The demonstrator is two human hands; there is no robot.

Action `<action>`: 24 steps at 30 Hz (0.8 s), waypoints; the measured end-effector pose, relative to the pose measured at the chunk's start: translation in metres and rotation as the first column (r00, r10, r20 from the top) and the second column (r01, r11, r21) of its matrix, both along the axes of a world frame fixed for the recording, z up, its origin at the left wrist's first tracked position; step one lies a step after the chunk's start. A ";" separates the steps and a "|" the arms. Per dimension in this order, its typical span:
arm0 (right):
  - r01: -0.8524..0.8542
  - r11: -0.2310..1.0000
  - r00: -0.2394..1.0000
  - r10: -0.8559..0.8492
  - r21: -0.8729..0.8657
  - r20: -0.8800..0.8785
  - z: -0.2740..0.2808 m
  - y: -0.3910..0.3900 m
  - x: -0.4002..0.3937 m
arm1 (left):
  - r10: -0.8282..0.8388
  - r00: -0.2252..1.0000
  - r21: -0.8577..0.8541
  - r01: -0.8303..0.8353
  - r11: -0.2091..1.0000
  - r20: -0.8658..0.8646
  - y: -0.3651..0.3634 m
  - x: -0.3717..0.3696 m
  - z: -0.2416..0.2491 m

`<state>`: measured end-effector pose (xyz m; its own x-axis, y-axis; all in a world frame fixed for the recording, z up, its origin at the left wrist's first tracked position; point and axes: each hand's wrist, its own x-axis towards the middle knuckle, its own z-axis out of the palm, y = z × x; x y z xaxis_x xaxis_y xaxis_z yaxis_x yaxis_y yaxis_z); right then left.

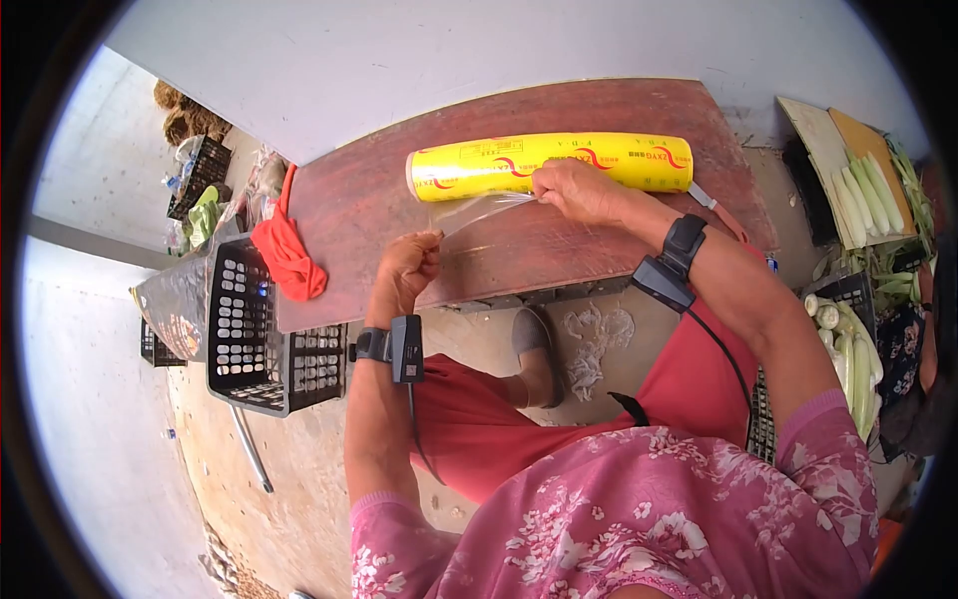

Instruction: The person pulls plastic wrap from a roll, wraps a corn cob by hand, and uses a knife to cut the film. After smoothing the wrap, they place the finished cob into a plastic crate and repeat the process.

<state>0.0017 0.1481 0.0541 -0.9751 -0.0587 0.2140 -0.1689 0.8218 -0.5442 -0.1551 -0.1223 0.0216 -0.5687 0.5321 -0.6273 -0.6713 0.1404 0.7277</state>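
Observation:
A large roll of plastic cling film (469, 165), bright yellow with red printing, lies across the red-brown table (359, 200). A thin clear sheet of film (479, 208) stretches from the roll's front side between my two hands. My left hand (409, 265), in front of the roll's left end, is closed with its fingertips pinching the film's edge. Against the front of the roll, my right hand (579, 190) is closed on a gathered part of the same film. Black devices are strapped to both wrists.
Red cloth (289, 255) hangs over the table's left edge, above a black plastic crate (249, 319). Beyond the roll's right end lies what looks like a red-handled knife (714, 205). Long pale green vegetables (873, 195) sit on a board at right, more (853, 364) below. Scrap film (596, 339) litters the floor.

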 end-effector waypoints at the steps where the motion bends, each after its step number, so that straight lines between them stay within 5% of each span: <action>1: 0.042 0.999 0.999 -0.042 0.005 -0.017 0.002 0.000 0.000 | 0.000 1.000 0.033 0.001 0.999 -0.024 0.001 0.000 0.004; 6: 0.171 0.985 0.976 -0.169 -0.001 -0.134 0.007 0.004 -0.003 | 0.050 0.992 0.169 -0.030 0.985 -0.115 0.010 -0.002 0.022; 12: 0.241 0.962 0.968 -0.248 -0.126 -0.042 0.019 0.010 -0.010 | 0.169 0.965 0.268 -0.111 0.957 -0.203 0.023 -0.006 0.028; 24: 0.309 0.915 0.947 -0.322 -0.260 -0.010 0.033 0.022 -0.017 | 0.194 0.973 0.422 -0.124 0.898 -0.128 0.033 -0.014 0.026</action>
<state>-0.0158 0.1698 0.0870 -0.9212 0.3127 0.2314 0.0434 0.6738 -0.7377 -0.1695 -0.0889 0.0475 -0.7421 0.6151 -0.2664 -0.5276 -0.2909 0.7982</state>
